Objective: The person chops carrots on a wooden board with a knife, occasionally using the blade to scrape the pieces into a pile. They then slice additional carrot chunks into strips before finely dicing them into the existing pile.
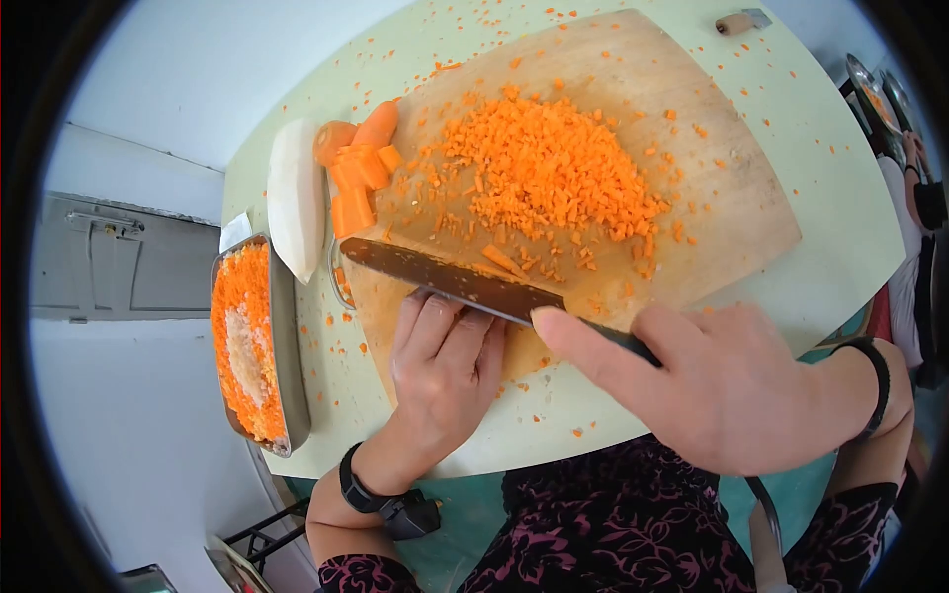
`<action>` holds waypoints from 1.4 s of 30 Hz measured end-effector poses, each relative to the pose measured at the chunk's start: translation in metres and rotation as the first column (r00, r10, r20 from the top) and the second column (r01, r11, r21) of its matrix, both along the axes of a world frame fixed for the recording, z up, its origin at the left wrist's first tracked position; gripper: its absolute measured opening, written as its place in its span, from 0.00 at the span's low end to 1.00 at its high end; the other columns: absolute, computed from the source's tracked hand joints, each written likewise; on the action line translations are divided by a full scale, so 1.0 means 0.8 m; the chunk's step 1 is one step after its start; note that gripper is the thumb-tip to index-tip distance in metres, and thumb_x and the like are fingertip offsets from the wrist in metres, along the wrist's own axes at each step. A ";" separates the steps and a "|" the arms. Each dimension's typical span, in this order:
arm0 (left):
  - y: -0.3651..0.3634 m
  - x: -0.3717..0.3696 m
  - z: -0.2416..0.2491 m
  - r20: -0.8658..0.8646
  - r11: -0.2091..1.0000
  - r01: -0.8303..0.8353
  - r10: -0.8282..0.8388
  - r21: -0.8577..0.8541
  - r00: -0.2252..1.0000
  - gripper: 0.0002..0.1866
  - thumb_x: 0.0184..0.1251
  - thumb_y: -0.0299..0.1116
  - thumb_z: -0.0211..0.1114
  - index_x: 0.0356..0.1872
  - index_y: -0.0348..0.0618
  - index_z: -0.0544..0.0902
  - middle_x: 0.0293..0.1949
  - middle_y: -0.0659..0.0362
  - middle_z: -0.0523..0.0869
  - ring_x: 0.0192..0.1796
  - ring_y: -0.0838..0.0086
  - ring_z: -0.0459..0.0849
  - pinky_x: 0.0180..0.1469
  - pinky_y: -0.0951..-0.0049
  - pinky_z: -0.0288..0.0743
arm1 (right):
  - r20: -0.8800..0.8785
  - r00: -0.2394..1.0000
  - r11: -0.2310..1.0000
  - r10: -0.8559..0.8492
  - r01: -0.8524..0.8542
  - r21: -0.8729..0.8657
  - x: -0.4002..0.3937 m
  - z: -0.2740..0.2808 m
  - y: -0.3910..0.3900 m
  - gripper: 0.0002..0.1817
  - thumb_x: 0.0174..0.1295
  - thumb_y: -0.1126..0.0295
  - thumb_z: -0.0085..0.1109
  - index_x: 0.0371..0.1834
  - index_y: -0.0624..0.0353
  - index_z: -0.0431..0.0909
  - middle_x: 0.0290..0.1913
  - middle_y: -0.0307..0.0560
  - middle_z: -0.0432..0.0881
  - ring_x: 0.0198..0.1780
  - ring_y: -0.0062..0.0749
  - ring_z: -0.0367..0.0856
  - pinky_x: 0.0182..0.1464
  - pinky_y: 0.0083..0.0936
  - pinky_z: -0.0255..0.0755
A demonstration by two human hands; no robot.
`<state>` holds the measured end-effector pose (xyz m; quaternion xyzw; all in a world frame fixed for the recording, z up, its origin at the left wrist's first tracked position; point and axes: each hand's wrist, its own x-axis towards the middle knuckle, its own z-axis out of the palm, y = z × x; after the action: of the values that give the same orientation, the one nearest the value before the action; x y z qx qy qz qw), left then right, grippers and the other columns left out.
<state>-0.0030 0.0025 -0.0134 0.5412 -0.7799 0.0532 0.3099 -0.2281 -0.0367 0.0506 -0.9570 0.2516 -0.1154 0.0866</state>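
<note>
My right hand [722,385] is wrapped around the dark handle of a kitchen knife [445,277], its index finger extended along the top of the blade. The blade lies across the near side of a wooden cutting board [732,188], pointing up and left. Beside the blade's near face, my left hand [445,356] has its fingers bent and pressed down. Whatever is under those fingertips is hidden. Just beyond the blade lies a thin carrot stick [504,260]. A heap of finely diced carrot [554,163] spreads over the board's middle.
Larger carrot pieces [356,178] and a peeled white radish [295,198] lie at the left. A metal tray [292,366] of chopped orange and pale food stands at the table's left edge. A wooden-handled tool [736,23] rests at the far right. Carrot bits dot the green table [830,208].
</note>
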 end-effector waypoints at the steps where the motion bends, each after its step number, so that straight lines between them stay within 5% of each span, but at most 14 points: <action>1: -0.001 0.001 0.000 0.001 1.000 0.007 -0.007 -0.005 1.000 0.12 0.41 0.16 0.70 0.31 0.34 0.84 0.37 0.53 0.82 0.40 0.56 0.80 0.43 0.65 0.76 | -0.021 1.000 1.000 0.008 -0.008 -0.025 -0.003 0.003 0.006 0.36 0.43 0.73 0.58 0.64 0.52 0.73 0.21 0.37 0.60 0.16 0.21 0.62 0.14 0.20 0.55; 17: -0.003 0.003 0.002 -0.018 0.999 0.035 -0.035 0.013 0.999 0.12 0.38 0.15 0.69 0.30 0.33 0.84 0.37 0.52 0.82 0.41 0.54 0.80 0.44 0.64 0.77 | -0.074 0.997 0.998 0.027 -0.032 -0.060 -0.016 0.021 0.011 0.34 0.41 0.72 0.59 0.60 0.53 0.77 0.21 0.34 0.59 0.16 0.17 0.59 0.13 0.19 0.52; 20: -0.004 0.002 0.001 0.013 1.000 0.021 -0.021 -0.007 1.000 0.13 0.39 0.16 0.69 0.32 0.33 0.83 0.37 0.51 0.82 0.40 0.54 0.80 0.43 0.64 0.77 | -0.120 0.993 0.999 0.008 -0.003 0.039 -0.012 0.026 0.005 0.34 0.42 0.72 0.60 0.61 0.53 0.76 0.21 0.35 0.60 0.16 0.17 0.59 0.13 0.20 0.54; 26: 0.000 -0.001 -0.001 -0.003 1.000 0.012 -0.012 -0.013 1.000 0.13 0.41 0.16 0.70 0.33 0.33 0.83 0.36 0.52 0.81 0.38 0.56 0.80 0.41 0.65 0.76 | -0.066 0.997 0.999 0.035 -0.035 0.000 0.027 0.002 -0.018 0.34 0.47 0.74 0.57 0.65 0.53 0.71 0.21 0.40 0.66 0.15 0.27 0.66 0.16 0.26 0.60; 29: -0.001 0.000 -0.002 -0.005 1.000 0.003 -0.003 -0.028 1.000 0.12 0.42 0.16 0.70 0.32 0.34 0.83 0.35 0.53 0.81 0.38 0.57 0.80 0.40 0.66 0.76 | 0.048 0.999 0.990 0.017 -0.024 0.142 0.019 -0.003 -0.030 0.33 0.49 0.75 0.56 0.65 0.53 0.70 0.22 0.42 0.68 0.16 0.31 0.68 0.16 0.28 0.62; 42: -0.001 0.002 -0.001 0.010 1.000 0.015 -0.015 -0.026 1.000 0.13 0.39 0.16 0.70 0.31 0.34 0.84 0.37 0.52 0.82 0.39 0.56 0.80 0.42 0.64 0.76 | -0.119 0.992 0.999 0.033 -0.037 -0.036 -0.012 0.023 0.012 0.36 0.41 0.71 0.57 0.63 0.53 0.74 0.21 0.34 0.57 0.16 0.19 0.60 0.14 0.19 0.54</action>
<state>-0.0013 0.0016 -0.0142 0.5310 -0.7846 0.0636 0.3136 -0.2377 -0.0267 0.0687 -0.9679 0.2372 -0.0618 0.0551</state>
